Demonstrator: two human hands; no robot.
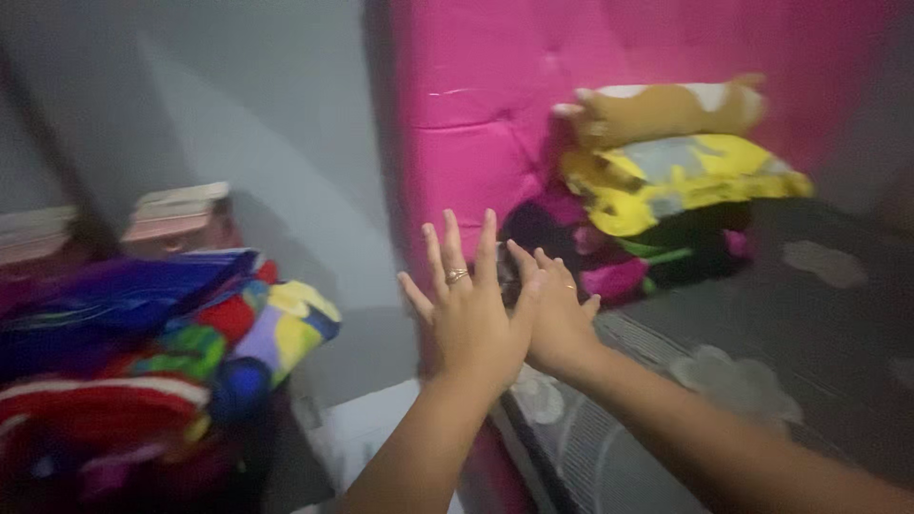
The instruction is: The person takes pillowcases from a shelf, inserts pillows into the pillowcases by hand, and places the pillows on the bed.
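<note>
I see my left hand and right hand spread open, empty, over the mattress edge. The stacked pillows lean against the pink headboard beyond; a careless brush could topple them.

Your left hand and right hand are raised with fingers spread in the middle of the frame, touching side by side, holding nothing. Straight ahead of them the pink headboard blocks the upper centre. To the upper right, a stack of pillows with a tan plush toy on top fills the corner of the bed. The dark bedsheet at right lies flat and open below that stack. On the left, a heap of colourful blankets crowds the lower left. Between heap and bed, a narrow gap runs along the grey wall.
</note>
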